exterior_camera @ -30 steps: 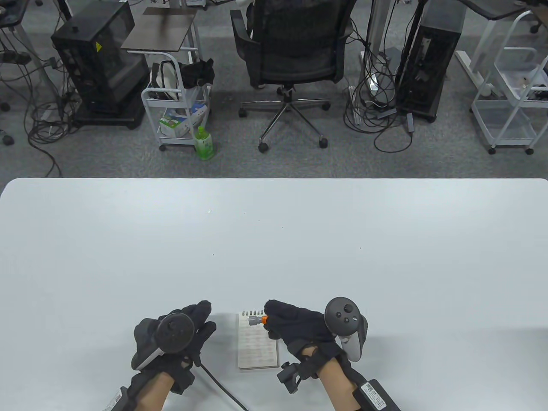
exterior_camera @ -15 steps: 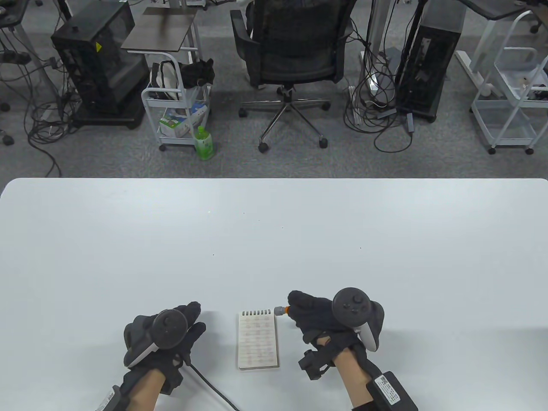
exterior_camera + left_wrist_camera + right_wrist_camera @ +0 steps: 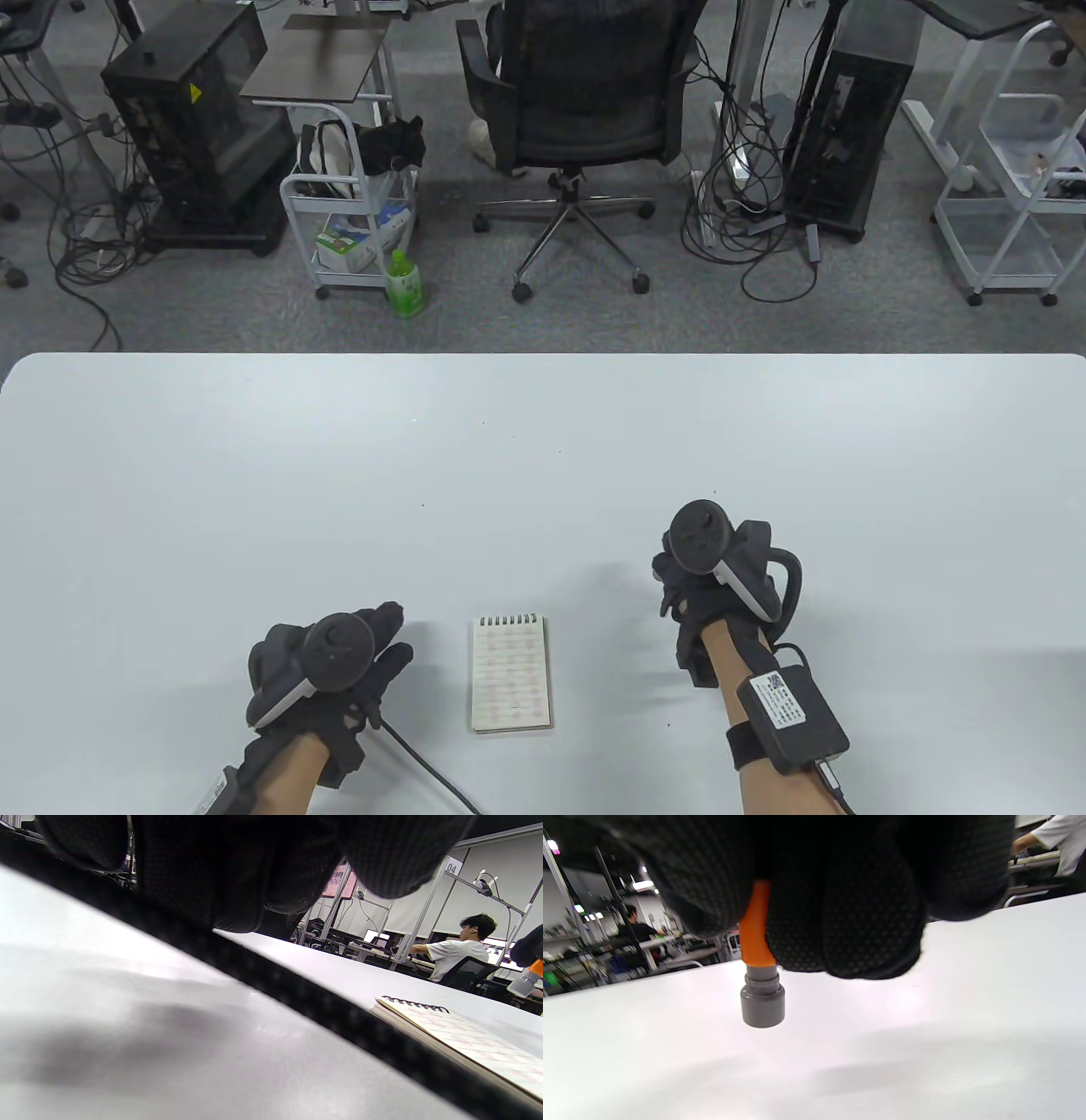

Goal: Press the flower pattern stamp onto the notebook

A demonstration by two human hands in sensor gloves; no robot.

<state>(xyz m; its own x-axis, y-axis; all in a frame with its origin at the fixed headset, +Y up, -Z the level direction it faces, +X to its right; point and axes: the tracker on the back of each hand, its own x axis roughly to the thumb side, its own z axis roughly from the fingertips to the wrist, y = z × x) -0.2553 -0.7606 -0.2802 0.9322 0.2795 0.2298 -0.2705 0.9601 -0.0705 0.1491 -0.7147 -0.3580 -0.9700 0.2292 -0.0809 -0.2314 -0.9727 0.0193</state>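
from my left wrist i can read "04" on a white sign (image 3: pixel 452 867) atop a partition post; the label on my right forearm pack (image 3: pixel 778 700) is too small to read

A white table (image 3: pixel 543 441) spans the foreground. Beyond it, on grey carpet, stand a black office chair (image 3: pixel 585 93), a white wire cart (image 3: pixel 352 225), a green bottle (image 3: pixel 404 284) beside the cart, and computer towers (image 3: pixel 840 127) with tangled cables (image 3: pixel 764 246).

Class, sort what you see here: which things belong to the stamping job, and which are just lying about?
Belongs to the job:
- flower stamp, held by the right hand
- spiral notebook on the table

Just lying about:
- left hand, resting on the table
- office chair
- green bottle
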